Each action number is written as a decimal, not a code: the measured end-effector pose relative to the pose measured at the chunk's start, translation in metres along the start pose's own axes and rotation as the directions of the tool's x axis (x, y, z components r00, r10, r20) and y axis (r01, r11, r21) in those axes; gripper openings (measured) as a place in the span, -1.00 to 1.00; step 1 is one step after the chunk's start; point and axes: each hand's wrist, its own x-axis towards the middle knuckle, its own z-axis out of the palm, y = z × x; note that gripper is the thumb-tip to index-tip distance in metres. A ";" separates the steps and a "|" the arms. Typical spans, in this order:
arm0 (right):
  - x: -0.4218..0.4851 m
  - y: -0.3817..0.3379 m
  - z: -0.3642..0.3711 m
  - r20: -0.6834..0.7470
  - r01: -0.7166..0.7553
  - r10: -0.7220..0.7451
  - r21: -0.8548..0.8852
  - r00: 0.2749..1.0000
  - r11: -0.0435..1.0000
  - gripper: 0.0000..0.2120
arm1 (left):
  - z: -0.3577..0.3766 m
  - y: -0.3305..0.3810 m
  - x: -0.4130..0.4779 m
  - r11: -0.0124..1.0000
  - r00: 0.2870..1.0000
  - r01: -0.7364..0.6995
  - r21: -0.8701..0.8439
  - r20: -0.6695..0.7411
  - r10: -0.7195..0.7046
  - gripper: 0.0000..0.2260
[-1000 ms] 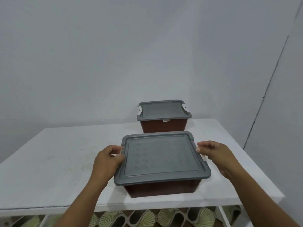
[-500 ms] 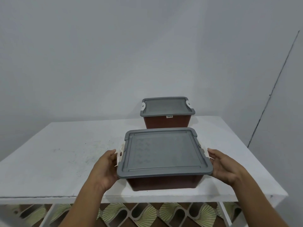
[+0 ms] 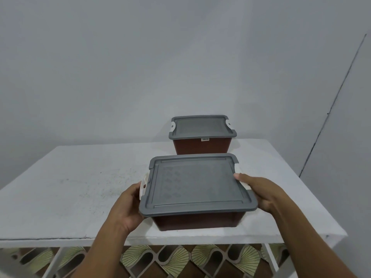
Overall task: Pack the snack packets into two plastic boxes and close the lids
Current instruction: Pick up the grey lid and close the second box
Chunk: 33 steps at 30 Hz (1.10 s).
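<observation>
Head view: my left hand (image 3: 128,205) grips the white left latch (image 3: 144,184) and my right hand (image 3: 263,191) clasps the right latch (image 3: 245,184) of the near box (image 3: 198,219), likely to snap its grey lid (image 3: 194,183) down. Brown-bodied, it sits at the table's (image 3: 80,187) front edge. The far box (image 3: 201,146), second of 2, looks latched near the back edge.
</observation>
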 end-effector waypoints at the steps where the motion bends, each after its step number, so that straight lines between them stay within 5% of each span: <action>1: 0.001 -0.002 0.004 -0.033 0.014 -0.015 -0.043 0.999 0.999 -0.72 | 0.000 0.000 0.001 1.000 1.000 -0.001 -0.004 -0.002 0.001 -0.74; 9: 0.007 0.000 0.008 -0.099 0.050 -0.060 -0.105 0.993 0.993 -0.70 | 0.005 0.007 0.002 0.999 0.998 0.028 -0.016 -0.055 -0.029 -0.57; 20: 0.015 0.004 0.003 -0.118 0.053 -0.070 -0.142 0.991 0.988 -0.62 | 0.036 0.029 0.004 0.859 0.962 -0.088 0.505 -0.179 0.204 -0.78; 27: 0.010 0.000 0.005 -0.082 0.054 -0.068 -0.153 0.994 0.987 -0.67 | 0.037 0.029 0.002 0.821 0.975 -0.060 0.567 -0.142 0.170 -0.73; 33: 0.010 -0.006 0.022 -0.167 0.046 -0.108 -0.340 0.980 0.939 -0.53 | 0.041 0.030 -0.001 0.820 0.972 -0.100 0.563 -0.120 0.202 -0.66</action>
